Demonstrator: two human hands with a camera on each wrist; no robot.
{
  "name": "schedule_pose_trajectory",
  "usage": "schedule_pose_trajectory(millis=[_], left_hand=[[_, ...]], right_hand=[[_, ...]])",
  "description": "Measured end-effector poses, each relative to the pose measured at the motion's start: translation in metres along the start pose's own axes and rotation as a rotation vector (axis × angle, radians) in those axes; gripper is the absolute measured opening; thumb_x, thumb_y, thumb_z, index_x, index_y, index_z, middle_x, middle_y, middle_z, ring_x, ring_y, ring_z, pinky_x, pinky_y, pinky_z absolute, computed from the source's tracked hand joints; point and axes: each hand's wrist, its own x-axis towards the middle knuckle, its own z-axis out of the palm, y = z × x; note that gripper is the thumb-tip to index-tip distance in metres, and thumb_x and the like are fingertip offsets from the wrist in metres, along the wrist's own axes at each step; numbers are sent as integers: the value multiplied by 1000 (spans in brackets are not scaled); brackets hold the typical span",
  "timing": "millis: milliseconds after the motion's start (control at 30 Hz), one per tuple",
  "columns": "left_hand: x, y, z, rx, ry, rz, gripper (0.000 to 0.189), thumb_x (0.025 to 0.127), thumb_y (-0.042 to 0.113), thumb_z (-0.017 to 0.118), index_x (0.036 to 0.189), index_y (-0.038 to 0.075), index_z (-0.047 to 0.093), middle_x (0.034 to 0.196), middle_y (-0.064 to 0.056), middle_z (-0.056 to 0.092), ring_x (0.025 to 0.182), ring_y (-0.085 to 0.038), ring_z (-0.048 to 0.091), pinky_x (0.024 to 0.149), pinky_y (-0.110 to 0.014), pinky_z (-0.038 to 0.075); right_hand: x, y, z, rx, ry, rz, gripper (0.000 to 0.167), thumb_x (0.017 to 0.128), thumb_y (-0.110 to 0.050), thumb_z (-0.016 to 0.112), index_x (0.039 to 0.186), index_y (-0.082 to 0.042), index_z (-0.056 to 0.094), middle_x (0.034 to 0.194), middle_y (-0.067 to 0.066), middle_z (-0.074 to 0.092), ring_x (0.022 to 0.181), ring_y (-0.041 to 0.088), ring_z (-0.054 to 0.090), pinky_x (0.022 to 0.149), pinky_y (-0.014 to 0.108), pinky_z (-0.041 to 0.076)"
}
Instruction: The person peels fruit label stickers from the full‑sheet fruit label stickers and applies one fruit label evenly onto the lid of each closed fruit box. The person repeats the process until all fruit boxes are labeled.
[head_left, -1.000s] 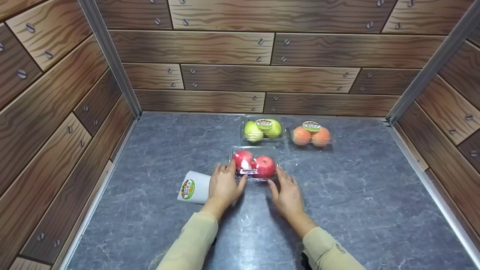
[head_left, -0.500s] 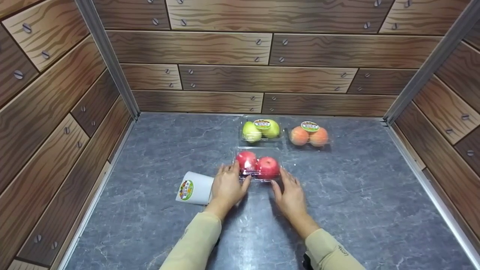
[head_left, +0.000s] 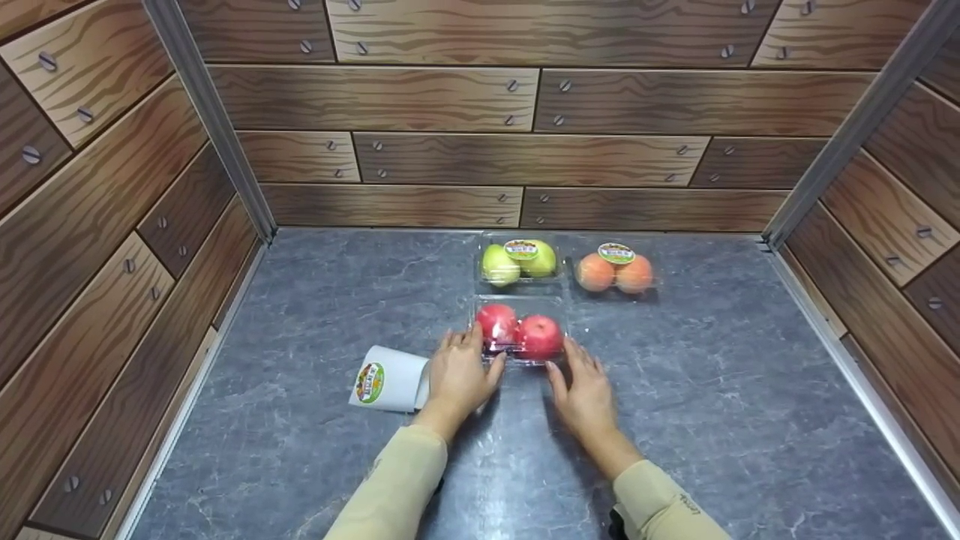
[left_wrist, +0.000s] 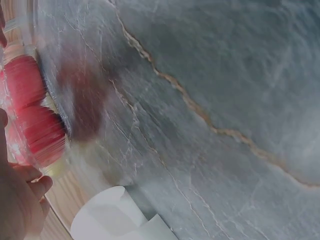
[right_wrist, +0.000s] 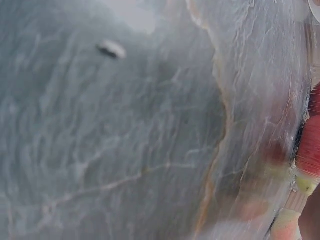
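Observation:
In the head view, a clear plastic box (head_left: pixel 526 300) with two red apples (head_left: pixel 539 337) lies on the grey marbled table, its lid bearing no visible label. My left hand (head_left: pixel 459 375) touches the box's left side and front-left corner, fingers fairly straight. At the front-right corner my right hand (head_left: pixel 587 394) rests its fingertips along the box, thumb apart. A curled white paper strip (head_left: pixel 401 375) with a round fruit sticker (head_left: pixel 370 382) lies left of my left hand and is partly hidden by it. The apples (left_wrist: pixel 37 135) also show in the left wrist view.
Behind the apples stands a clear box of two yellow-green fruits (head_left: pixel 501 265), with a round label on top. To its right is another labelled box with two orange fruits (head_left: pixel 634 274). Plank-patterned walls (head_left: pixel 390 202) enclose the table's back and sides.
The box of apples has shifted slightly to the right, with both hands moving along at its sides. The paper strip and the two rear boxes stay in place.

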Motion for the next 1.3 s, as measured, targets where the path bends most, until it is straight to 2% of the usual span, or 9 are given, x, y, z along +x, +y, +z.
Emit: schedule_pose_trajectory(millis=[200, 700, 900, 1300], left_hand=[[0, 3, 1, -13, 0, -7, 72, 99, 51, 67, 144, -5, 60, 119, -21, 76, 121, -37, 68, 118, -48, 43], [4, 10, 2, 4, -51, -11, 72, 101, 52, 63, 146, -4, 58, 124, -20, 75, 123, -34, 68, 120, -46, 40], [4, 12, 4, 2, -44, -11, 72, 101, 52, 63, 145, -3, 59, 126, -20, 74, 124, -34, 67, 121, -45, 39], [4, 13, 6, -4, -44, -9, 72, 101, 52, 63, 146, -4, 58, 126, -21, 74, 125, -34, 67, 121, -46, 40]], right_hand=[[-1, 2, 0, 6, 17, -5, 47, 96, -14, 75, 135, 10, 65, 131, 28, 69, 121, 49, 66, 107, 67, 46], [-1, 7, -3, -10, 21, 9, 47, 97, -15, 74, 136, 10, 64, 133, 29, 68, 122, 51, 65, 107, 69, 46], [-2, 9, -2, 3, 51, -7, 47, 95, -13, 75, 135, 11, 64, 131, 29, 69, 121, 50, 66, 105, 69, 47], [-3, 10, -2, -2, 43, 0, 48, 96, -13, 75, 136, 11, 63, 134, 29, 67, 123, 49, 65, 107, 68, 46]])
